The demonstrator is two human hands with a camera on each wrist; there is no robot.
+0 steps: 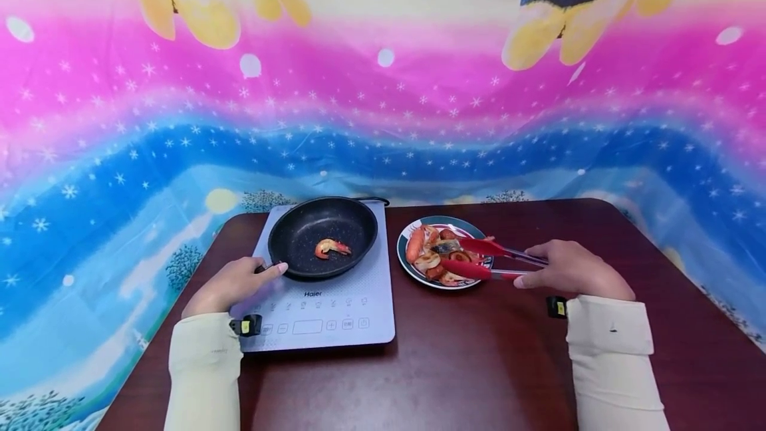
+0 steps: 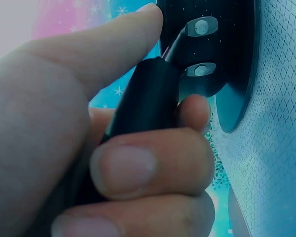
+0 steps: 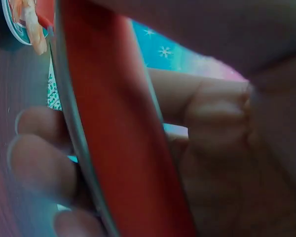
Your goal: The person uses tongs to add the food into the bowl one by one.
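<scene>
My left hand [image 1: 236, 283] grips the black handle [image 2: 145, 98] of a dark frying pan [image 1: 299, 231], fingers wrapped round it and the thumb stretched to the pan's wall. One shrimp [image 1: 332, 249] lies in the pan. In my right hand [image 1: 574, 270] is a pair of red-tipped tongs [image 1: 499, 274], its red-lined arm [image 3: 118, 118] held between thumb and fingers. The two tong tips are spread over a plate [image 1: 405, 270] of food, which holds a sausage [image 1: 415, 245], mushroom slices and shrimp.
Beneath the pan is a white Haier induction cooker [image 1: 359, 324], its cord [image 1: 377, 200] at the back. All stands on a dark red-brown table [image 1: 455, 364]. A patterned cloth [image 1: 419, 105] with snowflakes hangs behind and around the table.
</scene>
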